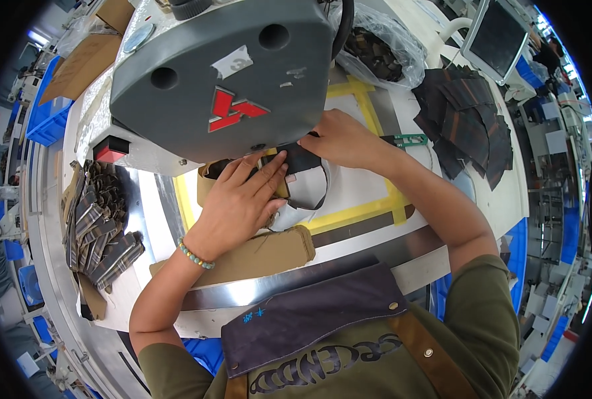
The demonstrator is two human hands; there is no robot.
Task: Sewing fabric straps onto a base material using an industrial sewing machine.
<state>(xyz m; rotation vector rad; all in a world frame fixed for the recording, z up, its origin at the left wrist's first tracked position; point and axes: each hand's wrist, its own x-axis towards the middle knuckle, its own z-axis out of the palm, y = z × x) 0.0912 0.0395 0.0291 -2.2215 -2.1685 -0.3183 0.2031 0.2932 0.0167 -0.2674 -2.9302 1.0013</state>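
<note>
Under the grey head of a machine (189,113), a dark piece of material (299,156) lies over a khaki piece (212,179) and a looped dark strip (319,193). My left hand (242,199), wearing a bead bracelet, rests with fingers stretched over these pieces beside the machine's lower edge. My right hand (339,139) has its fingers bent round the right end of the dark piece, fingertips partly hidden by the machine. Green-handled snips (412,141) lie right of that hand. A long cardboard piece (249,259) lies below my left hand.
Striped dark fabric pieces are piled at left (99,226) and right (462,120). A plastic bag of pieces (376,53) and a screen (495,46) stand behind. Blue bins (46,126) and cardboard boxes (83,66) are at left. A distant person (549,53) is at far right.
</note>
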